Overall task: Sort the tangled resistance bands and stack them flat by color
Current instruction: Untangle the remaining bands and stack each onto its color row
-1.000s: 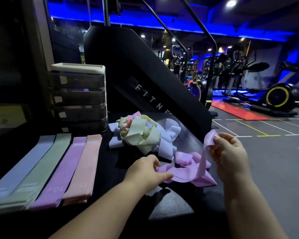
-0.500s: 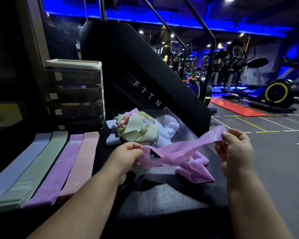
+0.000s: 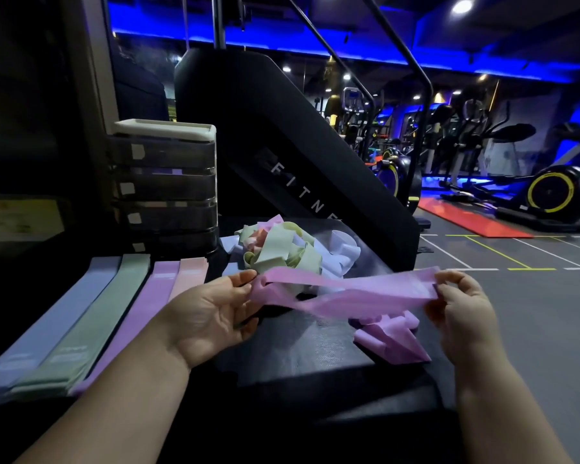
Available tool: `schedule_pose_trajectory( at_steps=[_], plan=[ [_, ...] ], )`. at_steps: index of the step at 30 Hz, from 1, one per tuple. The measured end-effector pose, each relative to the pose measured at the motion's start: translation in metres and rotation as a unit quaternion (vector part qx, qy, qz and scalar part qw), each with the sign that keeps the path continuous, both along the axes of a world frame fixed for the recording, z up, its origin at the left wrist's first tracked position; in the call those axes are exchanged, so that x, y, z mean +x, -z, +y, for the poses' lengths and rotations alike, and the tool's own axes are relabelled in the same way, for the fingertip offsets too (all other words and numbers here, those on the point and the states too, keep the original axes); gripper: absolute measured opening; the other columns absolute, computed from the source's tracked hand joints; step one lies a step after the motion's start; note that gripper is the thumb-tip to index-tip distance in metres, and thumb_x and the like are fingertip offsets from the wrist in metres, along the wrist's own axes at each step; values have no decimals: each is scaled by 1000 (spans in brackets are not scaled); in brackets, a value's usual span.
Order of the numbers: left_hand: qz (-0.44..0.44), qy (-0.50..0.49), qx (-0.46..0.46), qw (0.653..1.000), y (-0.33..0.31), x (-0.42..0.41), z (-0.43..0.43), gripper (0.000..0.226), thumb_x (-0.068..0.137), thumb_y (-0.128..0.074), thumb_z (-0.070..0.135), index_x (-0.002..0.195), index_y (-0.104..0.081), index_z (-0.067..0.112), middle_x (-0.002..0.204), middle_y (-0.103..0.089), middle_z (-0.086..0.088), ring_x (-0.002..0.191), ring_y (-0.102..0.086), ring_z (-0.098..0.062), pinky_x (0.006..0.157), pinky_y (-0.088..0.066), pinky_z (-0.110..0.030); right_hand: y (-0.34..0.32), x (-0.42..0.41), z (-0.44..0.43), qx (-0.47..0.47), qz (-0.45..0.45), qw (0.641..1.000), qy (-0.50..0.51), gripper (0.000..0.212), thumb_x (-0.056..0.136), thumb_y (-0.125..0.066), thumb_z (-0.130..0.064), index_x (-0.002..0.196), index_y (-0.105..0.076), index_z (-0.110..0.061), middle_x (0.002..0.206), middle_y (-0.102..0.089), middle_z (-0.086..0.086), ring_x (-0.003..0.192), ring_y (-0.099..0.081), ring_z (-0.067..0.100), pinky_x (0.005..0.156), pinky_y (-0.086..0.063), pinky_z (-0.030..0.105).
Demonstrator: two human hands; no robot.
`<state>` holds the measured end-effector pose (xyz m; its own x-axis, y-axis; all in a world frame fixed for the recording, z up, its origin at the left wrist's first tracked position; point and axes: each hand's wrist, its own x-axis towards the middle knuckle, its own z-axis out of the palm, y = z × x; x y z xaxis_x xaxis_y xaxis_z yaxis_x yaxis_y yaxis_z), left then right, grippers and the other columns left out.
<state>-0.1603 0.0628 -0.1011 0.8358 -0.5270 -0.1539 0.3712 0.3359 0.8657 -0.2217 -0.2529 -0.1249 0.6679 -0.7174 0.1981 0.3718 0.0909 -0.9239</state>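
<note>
A purple band point(image 3: 345, 291) is stretched in the air between my hands, twisted near its middle. My left hand point(image 3: 211, 316) pinches its left end and my right hand point(image 3: 462, 309) pinches its right end. Below it, more crumpled purple bands point(image 3: 389, 339) lie on the black surface point(image 3: 298, 356). Behind them sits a tangled heap of green, pink and pale blue bands point(image 3: 282, 252). At the left lie four flat stacks side by side: blue point(image 3: 54, 323), green point(image 3: 98, 316), purple point(image 3: 138, 313) and pink point(image 3: 190, 274).
A drawer unit point(image 3: 164, 185) with dark translucent drawers stands behind the flat stacks. A large black stair machine point(image 3: 282, 155) rises behind the heap. The surface's right edge drops to the grey gym floor point(image 3: 533, 296), with exercise bikes farther back.
Both hands lifted the purple band off the crumpled purple pile and drew apart, pulling it out long. My left hand moved left and turned palm up.
</note>
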Motion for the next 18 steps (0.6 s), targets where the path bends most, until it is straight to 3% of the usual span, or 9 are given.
schedule_pose_trajectory(
  at_steps=[3,7,10,12,15,18],
  plan=[
    [-29,-33,21,999,-6,-5,7,27,85,-46,0,101,-57,18,76,-70,0,62,-67,-12,71,-38,-31,4,6,4,14,15,999,-24,30,96,-43,3,83,-59,-18,77,-57,5,54,-54,7,47,-49,14],
    [-124,-103,136,978,-8,-14,20,20,94,-46,4,100,-62,15,74,-60,-1,66,-56,-13,70,-44,-28,7,10,16,13,19,998,-51,27,97,-45,0,85,-63,-15,83,-61,7,68,-57,15,55,-54,17],
    [-263,-133,299,907,0,-14,41,14,94,-59,17,105,-60,25,68,-65,6,76,-61,-22,83,-50,-36,7,14,32,-9,40,998,-56,25,98,-46,-2,87,-65,-14,83,-61,9,71,-58,17,55,-54,17],
    [-308,-151,371,863,4,-15,56,18,90,-64,21,104,-59,32,63,-65,10,85,-64,-29,89,-49,-41,7,19,43,-12,42,997,-62,25,98,-47,-3,87,-66,-15,82,-63,10,73,-60,18,54,-53,16],
    [-313,-169,388,851,4,-21,74,15,87,-68,19,94,-65,31,67,-67,7,85,-66,-29,86,-52,-45,1,25,62,-23,37,996,-77,23,96,-48,0,90,-67,-12,80,-65,10,70,-61,18,54,-53,17],
    [-311,-177,387,850,1,-25,89,16,85,-70,10,87,-70,26,79,-72,4,84,-68,-22,84,-54,-43,-9,33,82,-46,41,993,-99,19,92,-51,4,96,-66,-8,80,-65,13,69,-61,19,64,-53,25]
  ],
)
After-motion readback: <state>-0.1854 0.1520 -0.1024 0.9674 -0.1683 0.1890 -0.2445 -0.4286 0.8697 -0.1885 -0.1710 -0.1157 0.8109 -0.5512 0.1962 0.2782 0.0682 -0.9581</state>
